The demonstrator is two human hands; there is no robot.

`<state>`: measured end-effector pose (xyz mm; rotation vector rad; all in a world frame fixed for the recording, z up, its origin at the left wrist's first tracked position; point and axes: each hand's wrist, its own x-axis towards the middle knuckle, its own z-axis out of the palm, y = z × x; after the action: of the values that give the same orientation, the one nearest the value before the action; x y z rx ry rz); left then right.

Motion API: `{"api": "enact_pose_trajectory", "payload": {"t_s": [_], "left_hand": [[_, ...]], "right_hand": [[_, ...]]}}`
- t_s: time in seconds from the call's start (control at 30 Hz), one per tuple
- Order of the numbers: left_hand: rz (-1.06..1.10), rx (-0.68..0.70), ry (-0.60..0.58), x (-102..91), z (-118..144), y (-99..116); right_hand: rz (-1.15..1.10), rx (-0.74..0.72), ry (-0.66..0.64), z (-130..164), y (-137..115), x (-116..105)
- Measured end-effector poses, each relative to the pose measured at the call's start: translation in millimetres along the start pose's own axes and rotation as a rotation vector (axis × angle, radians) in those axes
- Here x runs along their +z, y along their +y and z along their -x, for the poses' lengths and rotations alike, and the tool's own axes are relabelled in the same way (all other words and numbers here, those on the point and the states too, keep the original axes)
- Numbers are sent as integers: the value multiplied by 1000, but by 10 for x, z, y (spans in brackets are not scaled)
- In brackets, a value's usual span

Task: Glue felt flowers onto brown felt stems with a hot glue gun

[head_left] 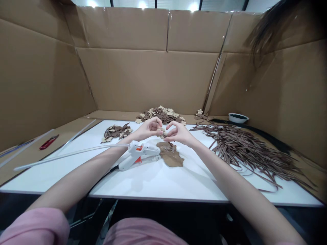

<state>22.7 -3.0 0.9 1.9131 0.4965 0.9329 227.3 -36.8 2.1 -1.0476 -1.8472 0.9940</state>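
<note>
A small cream flower cut-out [162,130] is held up between my hands, over the middle of the white board. My left hand [150,129] pinches it from the left with thumb and fingertips. From the right, my right hand [180,133] closes thumb and finger at the flower's edge. A short brown strip shows just below the right fingers; whether it joins the flower I cannot tell. Beneath lies a brown, irregular flat piece [172,157] with a glossy patch. A white glue gun [136,154] with orange parts rests beside it, its nozzle pointing right and a long glue stick in its rear.
Behind my hands is a pile of brown and cream flower cut-outs [163,115]. A smaller pile [117,132] sits left, brown strips [245,146] right. A white bowl [238,118], red cutter [49,142] and loose glue stick [78,133] lie around. Cardboard walls [148,78] enclose the board.
</note>
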Motion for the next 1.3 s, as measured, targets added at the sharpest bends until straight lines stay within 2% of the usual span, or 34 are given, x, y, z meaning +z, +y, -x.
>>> {"api": "enact_pose_trajectory", "payload": {"t_s": [0.27,0.6,1.3], "left_hand": [[5,-10,28,1,21,23],[9,-11,30,21,28,54],[123,-30,105,19,131,-19]], "right_hand": [[-126,19,-55,28,41,-14],[-145,19,-93,53,25,20],[-115,-52,-47,89,79,77]]}}
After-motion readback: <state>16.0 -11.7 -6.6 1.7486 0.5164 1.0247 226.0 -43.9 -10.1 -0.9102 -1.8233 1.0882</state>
